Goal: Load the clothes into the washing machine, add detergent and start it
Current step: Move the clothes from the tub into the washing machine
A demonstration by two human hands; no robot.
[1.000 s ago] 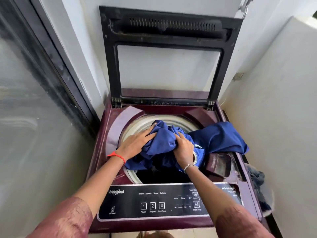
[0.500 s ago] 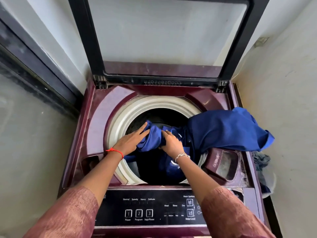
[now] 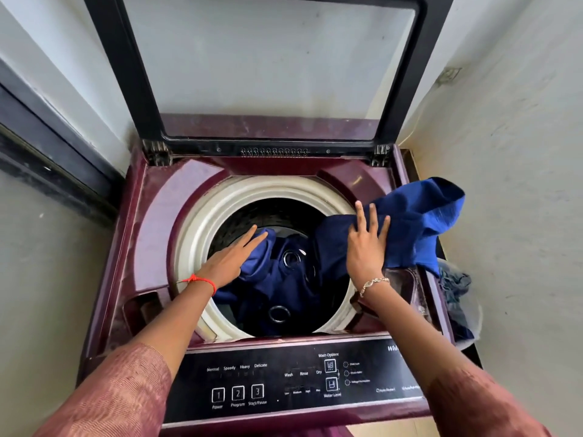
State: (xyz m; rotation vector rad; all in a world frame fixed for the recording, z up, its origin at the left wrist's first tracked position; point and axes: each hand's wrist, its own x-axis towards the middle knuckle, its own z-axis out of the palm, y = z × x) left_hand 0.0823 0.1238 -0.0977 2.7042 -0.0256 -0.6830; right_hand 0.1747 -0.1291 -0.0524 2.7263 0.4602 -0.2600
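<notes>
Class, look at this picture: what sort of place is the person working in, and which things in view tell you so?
Probably a home laundry corner: a top-loading washing machine wedged between plain walls, its lid open, blue cloth half in the drum.

The right hand (image 3: 367, 247) has left the bunched blue cloth (image 3: 407, 222) in the drum (image 3: 220, 203) for the part draped over its rim.

A maroon top-loading washing machine (image 3: 157, 216) stands with its dark-framed glass lid (image 3: 268, 67) raised upright at the back edge. A deep blue cloth with metal eyelet rings (image 3: 284, 279) lies half inside the cream-rimmed drum, its other end draped over the drum's right rim onto the machine's right edge.
</notes>
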